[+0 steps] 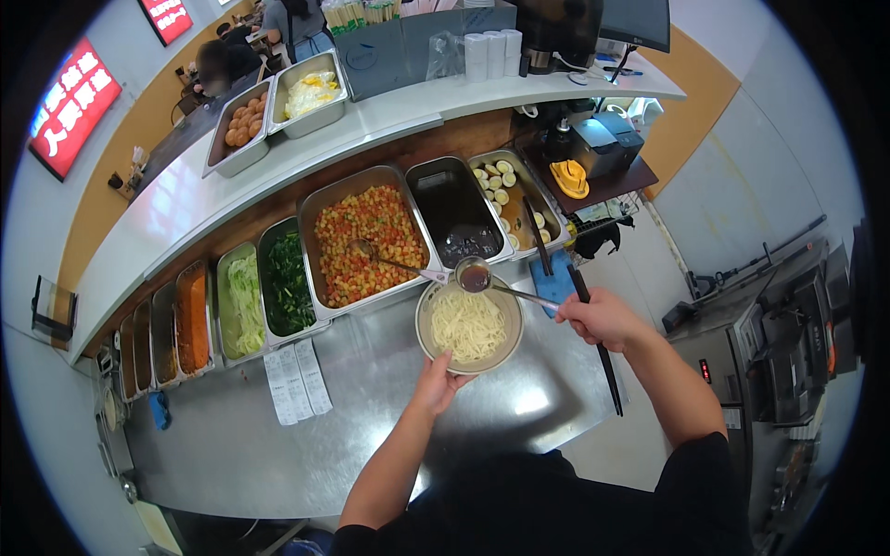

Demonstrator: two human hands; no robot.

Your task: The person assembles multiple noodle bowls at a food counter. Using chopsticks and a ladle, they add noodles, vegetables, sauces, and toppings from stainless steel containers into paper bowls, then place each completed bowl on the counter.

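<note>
The right hand (601,318) has its grip closed around two things at once: the thin handle of a ladle (474,275) and a pair of long dark chopsticks (594,338) that jut past the hand on both sides. The ladle's cup, holding a dark brown sauce, hangs just beyond that grip, over the far rim of the bowl (469,326). The left hand (438,382) pinches the bowl's near rim, thumb on top; the fingers beneath are hidden. In the bowl lies a heap of pale noodles (466,324), and the bowl rests on the steel counter (371,398).

Just past the ladle stands the pan of dark sauce (455,221). To the left of it is a pan of diced red and yellow topping (364,243) with a second spoon (394,263) lying in it, then pans of greens (287,283) and pale shreds (244,304). To the right is a pan of sliced egg halves (510,199). Paper slips (297,380) lie on the counter to the left of the left hand.

The risks, as I judge them: the cup sits at the rim and not over the bowl's middle, so a hasty tilt could send sauce down the outside onto the counter. Sharing one grip between handle and chopsticks makes the ladle harder to steady, and a chopstick could slip free. The light pinch on the rim might let the bowl skid on the smooth steel.
</note>
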